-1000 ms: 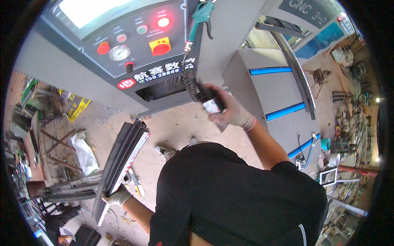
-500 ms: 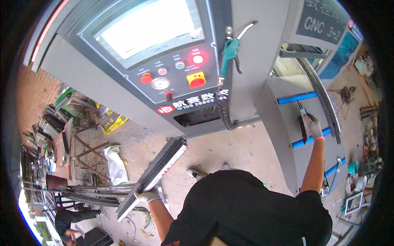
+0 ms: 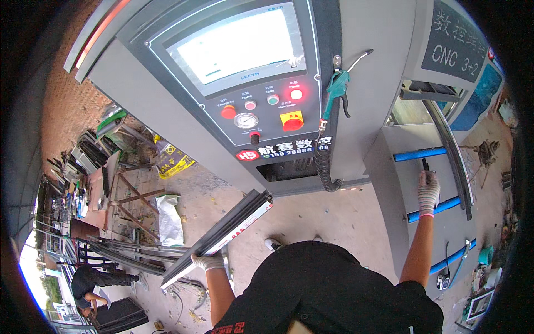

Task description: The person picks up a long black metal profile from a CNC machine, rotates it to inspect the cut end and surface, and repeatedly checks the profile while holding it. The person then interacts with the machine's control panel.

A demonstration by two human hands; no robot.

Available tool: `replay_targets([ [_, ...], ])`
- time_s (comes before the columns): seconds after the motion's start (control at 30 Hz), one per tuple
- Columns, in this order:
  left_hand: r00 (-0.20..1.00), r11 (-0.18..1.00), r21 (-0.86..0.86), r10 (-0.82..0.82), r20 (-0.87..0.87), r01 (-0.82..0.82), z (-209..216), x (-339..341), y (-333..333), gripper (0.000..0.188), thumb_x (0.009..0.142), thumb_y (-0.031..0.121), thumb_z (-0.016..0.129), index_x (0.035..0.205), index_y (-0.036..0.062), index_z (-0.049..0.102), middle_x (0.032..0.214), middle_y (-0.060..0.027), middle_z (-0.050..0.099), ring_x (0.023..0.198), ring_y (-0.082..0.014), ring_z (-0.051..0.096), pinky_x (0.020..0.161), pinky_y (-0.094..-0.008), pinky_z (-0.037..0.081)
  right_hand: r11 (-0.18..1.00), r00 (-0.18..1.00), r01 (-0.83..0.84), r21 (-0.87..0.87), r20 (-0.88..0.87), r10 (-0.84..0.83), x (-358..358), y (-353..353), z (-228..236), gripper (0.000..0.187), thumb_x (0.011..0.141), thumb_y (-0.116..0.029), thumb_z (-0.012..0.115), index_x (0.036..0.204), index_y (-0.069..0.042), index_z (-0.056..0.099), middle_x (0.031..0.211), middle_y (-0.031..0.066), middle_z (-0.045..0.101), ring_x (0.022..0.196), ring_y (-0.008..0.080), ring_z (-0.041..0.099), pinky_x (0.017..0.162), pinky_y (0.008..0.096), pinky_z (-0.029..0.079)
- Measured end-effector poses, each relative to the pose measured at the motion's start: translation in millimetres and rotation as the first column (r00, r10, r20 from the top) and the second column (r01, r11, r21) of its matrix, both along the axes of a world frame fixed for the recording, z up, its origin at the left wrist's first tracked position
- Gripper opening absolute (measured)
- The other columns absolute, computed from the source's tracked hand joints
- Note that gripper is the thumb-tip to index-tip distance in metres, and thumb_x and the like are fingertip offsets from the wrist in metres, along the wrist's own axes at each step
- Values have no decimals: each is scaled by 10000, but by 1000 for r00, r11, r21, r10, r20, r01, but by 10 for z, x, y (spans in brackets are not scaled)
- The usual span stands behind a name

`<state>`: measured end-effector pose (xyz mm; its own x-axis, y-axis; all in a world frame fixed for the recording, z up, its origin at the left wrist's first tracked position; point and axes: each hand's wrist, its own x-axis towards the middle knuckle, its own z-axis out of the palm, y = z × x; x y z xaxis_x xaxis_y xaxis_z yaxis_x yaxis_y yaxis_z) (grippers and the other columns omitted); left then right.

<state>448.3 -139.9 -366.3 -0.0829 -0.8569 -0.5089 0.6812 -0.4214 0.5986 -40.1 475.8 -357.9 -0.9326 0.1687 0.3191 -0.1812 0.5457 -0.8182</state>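
My left hand [image 3: 207,261], in a white work glove, grips a long dark metal profile [image 3: 222,234] near its lower end; the bar slants up toward the machine's control panel [image 3: 253,83]. My right hand [image 3: 428,192], gloved too, reaches out to the right and is closed around a small dark tool [image 3: 425,165] held against the grey machine bed [image 3: 400,183], between two blue rollers [image 3: 420,153]. A teal air blow gun [image 3: 336,89] hangs on a hook beside the panel, its black coiled hose [image 3: 322,170] drooping below.
The panel carries a lit screen, red buttons, a gauge and a yellow-backed stop button. A long dark bar [image 3: 450,150] lies on the bed at right. Metal frames and profiles [image 3: 122,250] pile up at left, a white sack [image 3: 168,220] beside them. Another person [image 3: 97,281] bends over at lower left.
My right hand let go of the coiled hose near the panel and swung out right to the machine bed, now holding a small tool. The view tilted up toward the screen.
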Motion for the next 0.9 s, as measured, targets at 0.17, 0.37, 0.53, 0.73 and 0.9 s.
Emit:
replay_targets([
  [0.17, 998, 994, 85, 64, 7, -64, -144, -3, -155, 687, 911, 620, 365, 1215, 69, 640, 1257, -200, 677, 1188, -448, 622, 1037, -666, 458, 902, 870, -304, 306, -297, 393, 327, -1125, 471, 126, 970, -137, 689, 1010, -22, 658, 962, 146, 676, 890, 296, 664, 825, 389, 540],
  [0.37, 999, 991, 126, 34, 18, -36, -211, 64, -124, 669, 871, 592, 418, 1210, 60, 640, 1277, -205, 660, 1187, -446, 615, 1035, -677, 450, 798, 677, -490, 351, -423, 602, 533, -2470, 1198, 169, 882, -118, 727, 1039, -75, 683, 1001, 143, 688, 929, 348, 678, 825, 435, 554],
  [0.53, 999, 989, 138, 40, 30, -44, -337, 202, -396, 612, 851, 543, 458, 1156, 60, 676, 1162, -185, 707, 1088, -405, 673, 981, -605, 531, 685, 550, -596, 419, -408, 728, 809, -3322, 1777, 190, 865, -98, 717, 1054, -77, 702, 942, 125, 707, 876, 331, 694, 793, 431, 556],
  [0.73, 998, 986, 154, 66, 15, -68, -617, 279, -792, 589, 794, 497, 515, 1141, 58, 699, 1141, -159, 729, 1047, -417, 688, 933, -608, 551, 671, 509, -603, 431, -440, 740, 914, -4078, 2292, 221, 882, -129, 711, 1094, -68, 700, 758, 103, 680, 681, 287, 684, 656, 399, 543],
  [0.9, 993, 972, 212, 87, 81, -103, -856, 317, -1011, 622, 750, 495, 524, 1170, 76, 714, 1199, -171, 720, 1081, -433, 674, 924, -637, 534, 747, 598, -492, 447, -451, 663, 827, -4510, 2604, 404, 915, -151, 710, 1301, -43, 665, 646, 102, 633, 539, 212, 613, 569, 336, 496],
])
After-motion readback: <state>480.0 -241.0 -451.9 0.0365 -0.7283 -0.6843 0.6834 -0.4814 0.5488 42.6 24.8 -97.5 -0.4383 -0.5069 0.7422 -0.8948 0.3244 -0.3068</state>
